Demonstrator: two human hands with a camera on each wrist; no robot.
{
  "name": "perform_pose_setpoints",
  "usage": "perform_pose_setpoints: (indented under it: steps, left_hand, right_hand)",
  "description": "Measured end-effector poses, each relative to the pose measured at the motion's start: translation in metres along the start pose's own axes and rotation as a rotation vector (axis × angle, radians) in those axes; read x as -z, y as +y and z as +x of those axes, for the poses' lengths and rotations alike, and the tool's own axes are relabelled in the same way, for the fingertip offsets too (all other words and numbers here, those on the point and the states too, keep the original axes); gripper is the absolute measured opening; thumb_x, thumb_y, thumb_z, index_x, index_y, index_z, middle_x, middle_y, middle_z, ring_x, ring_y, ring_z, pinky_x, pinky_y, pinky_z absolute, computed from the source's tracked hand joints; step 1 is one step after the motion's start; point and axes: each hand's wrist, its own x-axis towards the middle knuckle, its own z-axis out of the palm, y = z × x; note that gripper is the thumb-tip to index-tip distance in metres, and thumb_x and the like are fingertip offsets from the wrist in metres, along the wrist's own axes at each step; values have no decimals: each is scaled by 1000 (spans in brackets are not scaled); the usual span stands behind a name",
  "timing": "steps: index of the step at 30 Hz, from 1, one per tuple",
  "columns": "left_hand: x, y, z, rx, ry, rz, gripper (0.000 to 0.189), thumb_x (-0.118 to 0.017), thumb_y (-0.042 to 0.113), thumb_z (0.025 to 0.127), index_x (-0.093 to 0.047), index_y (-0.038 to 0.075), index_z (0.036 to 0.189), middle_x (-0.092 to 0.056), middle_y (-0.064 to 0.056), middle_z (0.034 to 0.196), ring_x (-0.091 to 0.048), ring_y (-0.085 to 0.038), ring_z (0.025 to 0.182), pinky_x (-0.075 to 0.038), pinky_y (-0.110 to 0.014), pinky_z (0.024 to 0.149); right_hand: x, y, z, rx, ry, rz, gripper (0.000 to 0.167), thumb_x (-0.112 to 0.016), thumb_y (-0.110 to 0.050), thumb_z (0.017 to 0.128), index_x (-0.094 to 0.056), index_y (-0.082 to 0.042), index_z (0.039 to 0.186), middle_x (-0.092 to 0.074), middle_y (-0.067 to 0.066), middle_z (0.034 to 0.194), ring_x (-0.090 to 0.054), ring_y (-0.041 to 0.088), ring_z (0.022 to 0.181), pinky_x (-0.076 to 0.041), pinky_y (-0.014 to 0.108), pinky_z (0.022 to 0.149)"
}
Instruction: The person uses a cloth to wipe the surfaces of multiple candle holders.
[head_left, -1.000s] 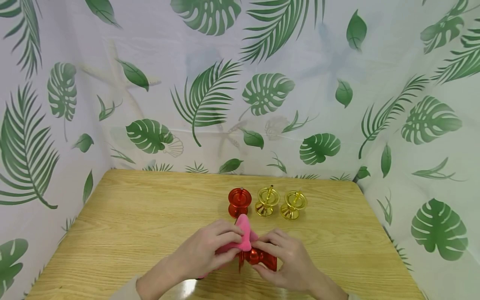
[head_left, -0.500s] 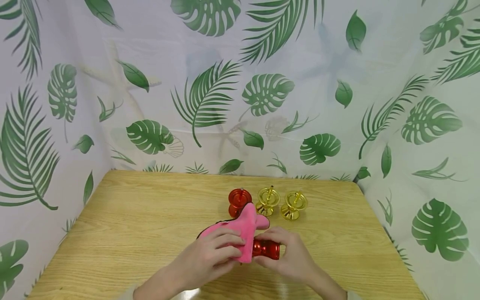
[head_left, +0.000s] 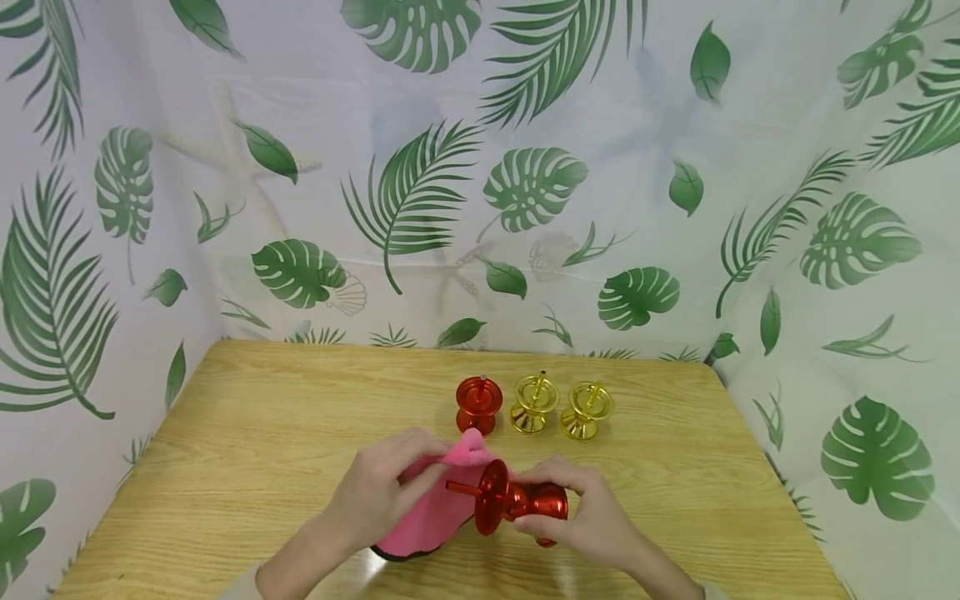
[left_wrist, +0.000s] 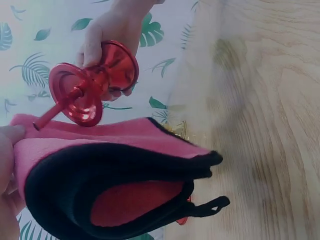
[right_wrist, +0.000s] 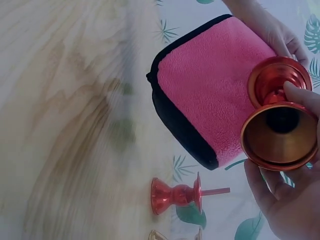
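Observation:
My right hand (head_left: pixel 581 508) grips a shiny red candle holder (head_left: pixel 517 500) by its base and stem, tilted on its side with the spike toward the left. In the right wrist view its hollow base (right_wrist: pixel 280 137) faces the camera. My left hand (head_left: pixel 382 483) pinches a folded pink cloth (head_left: pixel 431 517) with black edging, which hangs beside the holder's dish. Several layers of the cloth (left_wrist: pixel 135 132) and a small black loop (left_wrist: pixel 217 205) show in the left wrist view. The holder's dish (left_wrist: pixel 77 95) appears just above the cloth there.
Behind the hands, another red candle holder (head_left: pixel 478 404) stands upright beside two gold ones, one in the middle (head_left: pixel 535 404) and one on the right (head_left: pixel 587 410). All rest on a wooden table (head_left: pixel 300 417). A leaf-patterned curtain (head_left: pixel 450 200) surrounds the table's back and sides.
The cloth, which covered the holder's dish half a second ago, has come away to the left and down. The red holder's dish and spike now show, and the holder is turned slightly.

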Motion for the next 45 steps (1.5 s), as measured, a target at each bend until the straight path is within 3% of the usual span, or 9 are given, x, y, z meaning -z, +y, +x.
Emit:
perform_pose_setpoints:
  steps: [4, 9, 14, 20, 24, 28, 31, 38, 45]
  left_hand:
    - [0, -2, -2, 71, 109, -6, 32, -83, -8, 81, -72, 11, 104, -76, -2, 93, -63, -6, 71, -50, -8, 60]
    - [-7, 1, -8, 160, 210, -38, 32, -81, -11, 81, -72, 11, 103, -76, -4, 94, -70, -11, 73, -55, -10, 58]
    - [-22, 8, -14, 196, 281, -59, 32, -81, -12, 81, -71, 10, 101, -76, -4, 92, -71, -13, 72, -56, -12, 57]
    - [-42, 19, -16, 199, 345, -102, 31, -81, -11, 81, -71, 9, 102, -75, -7, 92, -70, -13, 70, -57, -13, 59]
    - [-53, 26, -16, 190, 377, -117, 30, -81, -11, 81, -70, 8, 101, -75, -8, 94, -71, -13, 71, -59, -13, 61]
    - [-61, 31, -13, 195, 402, -108, 31, -80, -13, 79, -71, 6, 102, -76, -11, 96, -73, -16, 73, -60, -14, 61]
    - [-65, 33, -11, 235, 407, -103, 30, -81, -12, 80, -71, 7, 102, -77, -10, 98, -76, -16, 75, -60, -14, 61]
    - [-65, 36, -5, 274, 410, -92, 30, -80, -12, 80, -74, 7, 103, -79, -9, 99, -76, -17, 71, -60, -15, 59]
    - [-64, 39, -3, 291, 388, -148, 28, -80, -12, 82, -74, 7, 101, -79, -10, 97, -78, -19, 73, -60, -15, 57]
  right_hand:
    - [1, -4, 0, -59, 48, 129, 29, -79, -2, 91, -74, 1, 120, -76, -10, 105, -69, 2, 92, -62, 25, 78]
    - [-3, -11, 4, -122, 159, 280, 31, -73, 0, 96, -67, 13, 123, -76, -18, 106, -71, 3, 98, -63, 22, 82]
    - [-13, -17, 9, -102, 279, 339, 24, -68, 5, 96, -72, 5, 120, -78, -16, 107, -72, 1, 98, -61, 18, 84]
    - [-25, -21, 15, -133, 338, 437, 33, -66, 7, 96, -76, -17, 116, -78, -13, 106, -72, 3, 96, -62, 19, 83]
    - [-32, -24, 18, -162, 382, 454, 29, -66, 8, 96, -75, -10, 117, -78, -12, 107, -73, 4, 98, -63, 20, 85]
    - [-38, -26, 21, -139, 385, 431, 26, -66, 8, 96, -67, 10, 122, -78, -12, 107, -73, 4, 99, -63, 20, 85]
    - [-40, -27, 21, -107, 365, 413, 29, -65, 7, 97, -61, 17, 124, -77, -13, 109, -72, 3, 100, -63, 20, 85]
    - [-38, -23, 17, -2, 290, 402, 29, -58, 8, 100, -59, 12, 129, -75, -13, 118, -70, 4, 106, -63, 22, 87]
    - [-35, -24, 14, 25, 300, 353, 28, -69, 11, 93, -61, 11, 120, -76, -12, 113, -71, 5, 99, -66, 26, 76]
